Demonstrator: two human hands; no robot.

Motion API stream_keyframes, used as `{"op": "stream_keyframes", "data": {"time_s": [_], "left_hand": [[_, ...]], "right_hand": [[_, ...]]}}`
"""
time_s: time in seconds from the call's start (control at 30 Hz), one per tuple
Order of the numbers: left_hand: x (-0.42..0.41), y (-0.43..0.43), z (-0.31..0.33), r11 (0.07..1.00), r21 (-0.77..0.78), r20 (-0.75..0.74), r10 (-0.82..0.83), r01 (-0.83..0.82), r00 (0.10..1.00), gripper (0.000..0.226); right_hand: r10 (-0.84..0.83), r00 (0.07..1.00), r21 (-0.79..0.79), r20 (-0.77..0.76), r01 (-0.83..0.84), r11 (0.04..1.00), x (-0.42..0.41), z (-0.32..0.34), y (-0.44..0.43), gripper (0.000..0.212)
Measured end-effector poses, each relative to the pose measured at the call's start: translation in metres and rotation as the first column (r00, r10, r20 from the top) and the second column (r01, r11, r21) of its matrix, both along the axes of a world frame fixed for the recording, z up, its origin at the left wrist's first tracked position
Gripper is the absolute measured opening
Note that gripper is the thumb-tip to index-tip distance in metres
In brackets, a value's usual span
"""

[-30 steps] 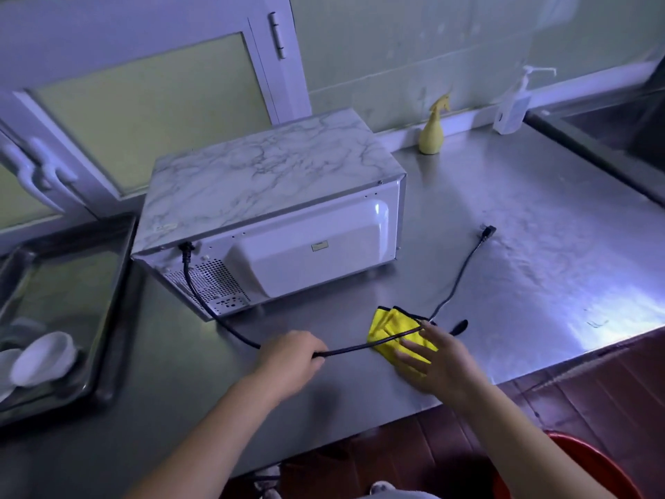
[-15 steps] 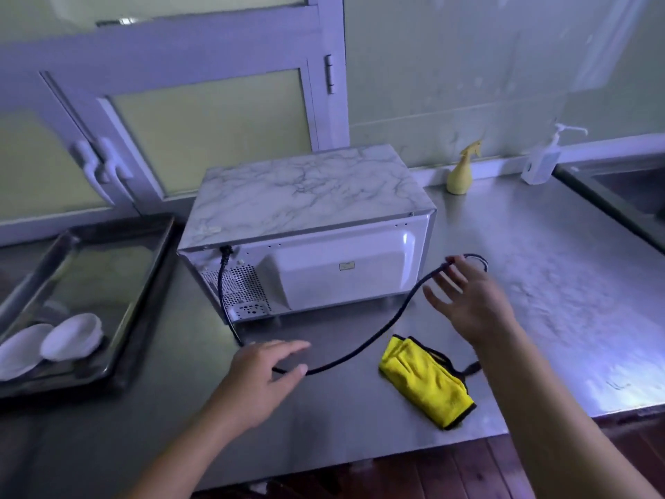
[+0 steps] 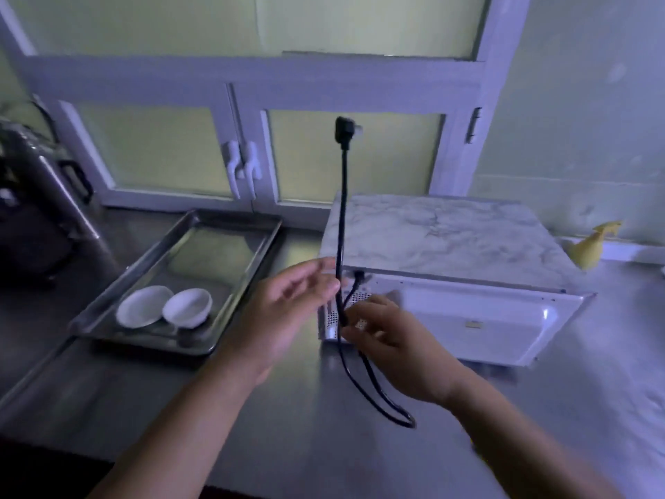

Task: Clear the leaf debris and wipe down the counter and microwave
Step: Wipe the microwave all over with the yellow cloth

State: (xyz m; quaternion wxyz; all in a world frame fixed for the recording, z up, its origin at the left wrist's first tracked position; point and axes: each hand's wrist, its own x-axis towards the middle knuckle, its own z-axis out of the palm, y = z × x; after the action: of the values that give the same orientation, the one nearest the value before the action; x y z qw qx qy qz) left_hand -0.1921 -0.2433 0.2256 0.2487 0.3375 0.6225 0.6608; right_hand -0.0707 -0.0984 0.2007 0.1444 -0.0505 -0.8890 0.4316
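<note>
The microwave (image 3: 449, 232) has a marble-patterned top and stands on the steel counter (image 3: 288, 437) with its white back panel toward me. Its black power cord (image 3: 342, 210) stands almost straight up in front of the window, with the plug (image 3: 344, 130) at the top. My right hand (image 3: 388, 351) pinches the cord low down, by the microwave's back left corner. Below that hand a slack loop of cord (image 3: 392, 414) lies on the counter. My left hand (image 3: 288, 311) is beside the upright cord, its fingers relaxed and its fingertips at the cord. No cloth is in view.
A steel tray (image 3: 230, 261) holding two white bowls (image 3: 165, 307) sits left of the microwave. A dark metal appliance (image 3: 32, 210) stands at the far left. A yellow spray bottle (image 3: 593, 246) stands behind the microwave's right end. The window's handles (image 3: 243, 171) are close behind the cord.
My right hand has taken hold of the cord and lifted it so the plug end stands upright. My left hand moved up beside it. The view swung left, and the yellow cloth is out of sight.
</note>
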Motion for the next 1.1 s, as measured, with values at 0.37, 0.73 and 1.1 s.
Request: {"op": "stream_keyframes", "data": {"time_s": [0.37,0.73,1.1], "left_hand": [[-0.116,-0.178,-0.143,0.800,-0.289,0.449,0.598,-0.525,0.664,0.017],[-0.198,-0.278,-0.245,0.636,-0.494,0.568,0.752,-0.593,0.334,0.013],[-0.193,-0.260,-0.259,0.271,-0.901,-0.255,0.303,-0.339,0.918,0.030]], "right_hand": [[0.336,0.786,0.056,0.518,-0.423,0.904,-0.169,-0.110,-0.131,0.021],[0.236,0.731,-0.147,0.640,-0.185,0.972,-0.226,-0.169,-0.169,0.014],[-0.009,0.779,-0.357,0.627,0.297,0.886,-0.169,-0.183,-0.147,0.013]]}}
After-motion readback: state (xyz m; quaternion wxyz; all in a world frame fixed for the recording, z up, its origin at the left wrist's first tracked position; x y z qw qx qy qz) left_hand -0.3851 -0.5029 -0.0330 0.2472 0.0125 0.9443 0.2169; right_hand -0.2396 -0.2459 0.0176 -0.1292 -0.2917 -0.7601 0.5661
